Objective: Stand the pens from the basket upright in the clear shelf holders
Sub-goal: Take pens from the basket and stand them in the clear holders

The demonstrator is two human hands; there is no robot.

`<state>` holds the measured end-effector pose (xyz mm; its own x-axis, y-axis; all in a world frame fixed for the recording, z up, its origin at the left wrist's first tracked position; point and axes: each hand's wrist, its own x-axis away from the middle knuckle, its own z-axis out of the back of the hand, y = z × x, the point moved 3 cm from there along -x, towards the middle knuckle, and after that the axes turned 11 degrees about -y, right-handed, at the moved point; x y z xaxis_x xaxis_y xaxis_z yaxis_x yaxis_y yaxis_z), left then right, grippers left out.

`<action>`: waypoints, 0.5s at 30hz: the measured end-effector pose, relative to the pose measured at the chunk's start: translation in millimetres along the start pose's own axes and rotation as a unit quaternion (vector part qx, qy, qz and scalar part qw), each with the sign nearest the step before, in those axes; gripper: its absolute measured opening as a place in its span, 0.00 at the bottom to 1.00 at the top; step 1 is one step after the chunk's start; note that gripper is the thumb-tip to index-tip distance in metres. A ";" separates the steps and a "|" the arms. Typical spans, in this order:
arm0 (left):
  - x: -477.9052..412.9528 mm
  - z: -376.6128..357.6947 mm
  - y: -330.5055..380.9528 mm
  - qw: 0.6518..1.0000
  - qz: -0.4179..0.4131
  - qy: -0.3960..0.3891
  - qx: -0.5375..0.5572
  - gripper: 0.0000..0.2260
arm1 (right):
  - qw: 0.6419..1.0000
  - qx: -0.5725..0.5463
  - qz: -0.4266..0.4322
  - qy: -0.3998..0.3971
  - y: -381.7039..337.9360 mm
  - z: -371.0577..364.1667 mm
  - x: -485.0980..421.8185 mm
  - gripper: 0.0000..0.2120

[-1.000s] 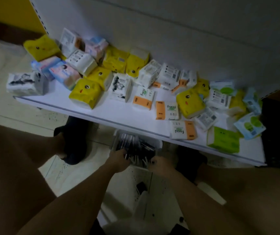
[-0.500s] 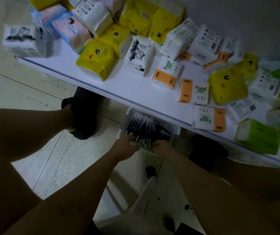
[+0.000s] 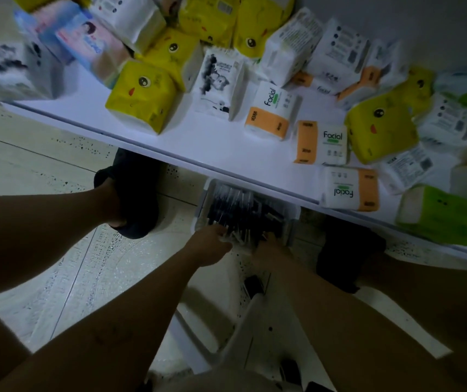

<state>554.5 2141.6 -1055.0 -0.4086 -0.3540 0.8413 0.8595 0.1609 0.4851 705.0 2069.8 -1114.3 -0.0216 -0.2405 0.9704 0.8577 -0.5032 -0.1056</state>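
1. The pens (image 3: 235, 206) lie in a dark heap in the basket (image 3: 291, 219). It sits on the floor between your left shoe (image 3: 133, 199) and right shoe (image 3: 348, 250), its far half tucked under the near edge of the shelf (image 3: 212, 142).
2. Your left hand (image 3: 208, 247) is at the basket's near-left corner, fingers bent down into the heap. Your right hand (image 3: 270, 251) is at the near-right, fingertips among the pen ends. The view is too dim and blurred to tell whether either hand pinches any pens or only rests on them.
3. The shelf edge hangs over the basket. Lift straight up from the far side and your knuckles or the pen tips will likely catch the underside, jarring the bunch loose.
4. A big, loosely gathered handful is the likelier fault. Smooth barrels slide past each other, and any that drop could roll under the shelf, out of easy reach.
5. Mind the tissue packs (image 3: 141, 100) crowding the shelf. The orange-and-white pack (image 3: 348, 189) lies right at the near edge, just right of the basket, so a rising forearm could nudge it off.
6. The clear holders are not in view, so you must search for them with your hands full. Take few pens, all pointing one way.
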 end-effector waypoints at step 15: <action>-49.9 -10.8 -0.1 0.990 -0.031 -0.070 -0.116 0.19 | 0.812 -0.521 -0.003 0.263 32.1 7.8 54.6 0.08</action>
<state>578.1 2149.2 -1099.5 -0.4867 -0.2225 0.8447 0.8726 -0.0782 0.4822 735.3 2047.0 -1063.0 -0.4746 -0.4191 0.7740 -0.0368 -0.8691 -0.4932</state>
